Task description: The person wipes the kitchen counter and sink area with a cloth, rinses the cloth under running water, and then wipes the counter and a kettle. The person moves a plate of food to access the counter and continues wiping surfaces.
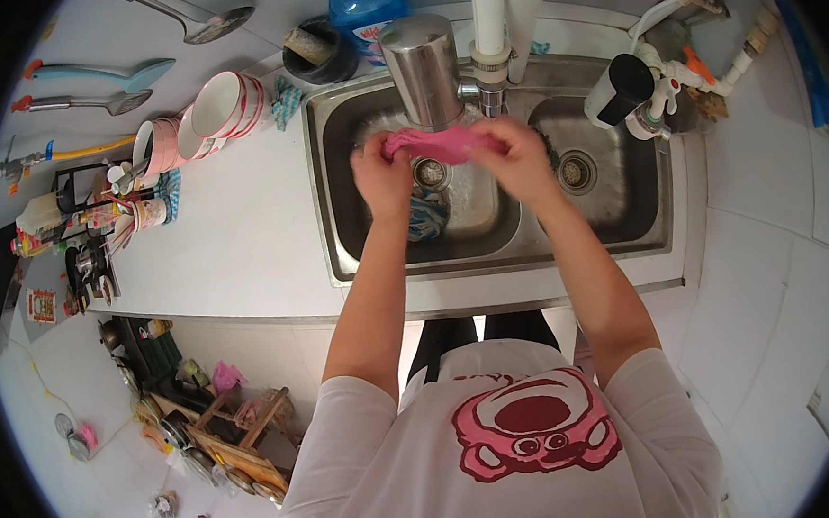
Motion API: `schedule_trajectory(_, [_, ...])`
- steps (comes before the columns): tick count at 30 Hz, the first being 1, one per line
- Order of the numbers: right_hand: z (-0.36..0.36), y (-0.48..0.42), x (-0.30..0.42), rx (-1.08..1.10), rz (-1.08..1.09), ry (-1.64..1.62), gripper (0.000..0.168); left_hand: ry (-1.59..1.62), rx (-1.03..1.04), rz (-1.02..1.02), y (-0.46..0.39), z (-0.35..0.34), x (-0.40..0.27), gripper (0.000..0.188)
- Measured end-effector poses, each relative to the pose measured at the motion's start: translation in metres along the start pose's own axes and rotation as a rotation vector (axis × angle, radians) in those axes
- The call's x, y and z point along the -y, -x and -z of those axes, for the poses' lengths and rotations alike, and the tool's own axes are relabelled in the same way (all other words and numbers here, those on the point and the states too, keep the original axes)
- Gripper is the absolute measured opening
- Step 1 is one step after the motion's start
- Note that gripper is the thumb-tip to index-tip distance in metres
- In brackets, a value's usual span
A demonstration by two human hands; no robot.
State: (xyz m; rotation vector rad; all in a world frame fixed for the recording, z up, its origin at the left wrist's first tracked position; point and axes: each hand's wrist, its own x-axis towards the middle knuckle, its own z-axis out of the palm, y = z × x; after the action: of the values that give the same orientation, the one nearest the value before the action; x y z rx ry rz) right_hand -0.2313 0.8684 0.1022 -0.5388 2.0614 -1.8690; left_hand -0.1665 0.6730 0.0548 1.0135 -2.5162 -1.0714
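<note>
A pink cloth [436,145] is stretched between my two hands over the left basin of a steel double sink [422,271]. Its left end is gripped by my left hand [385,172], and my right hand [518,156], slightly blurred, grips the other end. Just beyond the cloth stands a cylindrical metal faucet fitting [421,70]. Below the cloth, a blue-and-white patterned cloth [426,217] lies in the left basin near the drain strainer [431,174]. Dark material, partly hidden by my right hand, lies at the left side of the right basin.
Stacked bowls [218,106] and a cup of utensils [148,214] stand on the white counter [243,248] at left. Behind the sink are a stone mortar [320,55], a blue bottle [368,9] and white pipes [489,19]. A black-and-white device [619,90] overhangs the right basin.
</note>
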Motion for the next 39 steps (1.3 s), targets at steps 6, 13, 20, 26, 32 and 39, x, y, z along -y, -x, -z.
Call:
schedule_trajectory(6, [-0.049,0.050,0.037,0.238,0.364,0.434,0.022,0.640,0.336,0.050,0.014,-0.013,-0.022,0.025])
schedule_trajectory(13, [-0.052,0.087,-0.025,-0.121,-0.310,-0.299,0.026,0.276,0.365,-0.465,0.020,0.019,-0.056,0.024])
schedule_trajectory(20, [-0.074,0.044,0.017,-0.217,-0.672,-1.030,0.053,-0.100,0.214,-0.816,0.014,0.050,-0.077,0.022])
schedule_trajectory(26, [-0.102,0.009,-0.020,0.023,-0.409,-1.671,0.050,0.001,0.404,-0.661,0.021,0.055,-0.051,0.048])
schedule_trajectory(32, [-0.140,-0.038,-0.008,-0.061,-0.347,-1.779,0.035,0.094,0.266,-0.790,-0.007,0.120,-0.071,0.043])
schedule_trajectory(39, [-0.171,-0.105,0.040,-0.251,-0.169,-1.915,0.026,0.304,0.020,-0.507,-0.152,0.124,-0.133,0.029])
